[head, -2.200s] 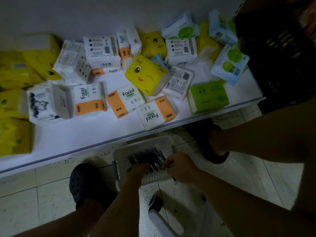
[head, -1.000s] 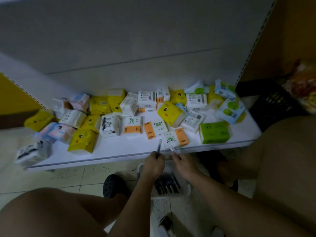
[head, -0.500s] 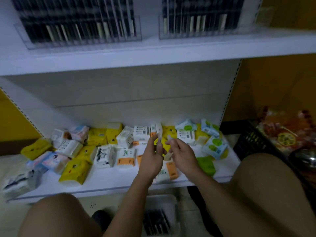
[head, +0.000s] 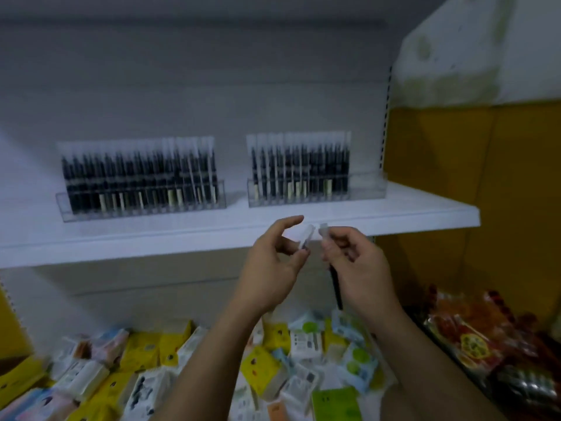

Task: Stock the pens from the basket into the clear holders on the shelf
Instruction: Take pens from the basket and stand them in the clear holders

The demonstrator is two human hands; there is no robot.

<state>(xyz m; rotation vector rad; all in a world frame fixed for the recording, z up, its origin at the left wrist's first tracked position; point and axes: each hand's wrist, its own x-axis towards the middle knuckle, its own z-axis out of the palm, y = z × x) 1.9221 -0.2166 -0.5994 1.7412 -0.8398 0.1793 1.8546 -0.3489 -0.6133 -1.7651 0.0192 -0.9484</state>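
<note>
head view: the left hand [head: 273, 262] pinches the first pen [head: 307, 240] between thumb and a fingertip, with its first finger sticking out straight. the right hand [head: 355, 262] has its fingers curled round the second pen [head: 335, 284], whose dark end pokes out below the palm. both pens are just in front of the white shelf [head: 394, 217] edge, near each other but apart. the basket is not in sight.

what could go wrong: the left pinch looks light, so that pen could slip and drop into the tissue packs [head: 261, 369] below. the right holder [head: 368, 185] is packed with pens but has a bare bit at its right end. pushing a pen into the full part could tip the row or shove the holder back. the left holder [head: 60, 205] looks full.

the pens are thin, smooth sticks with dark bodies and pale caps. the picture is blurry, so the caps may be frosted; i cannot be sure. the holders are hard, clear plastic with low walls. the tissue packs look soft.
</note>
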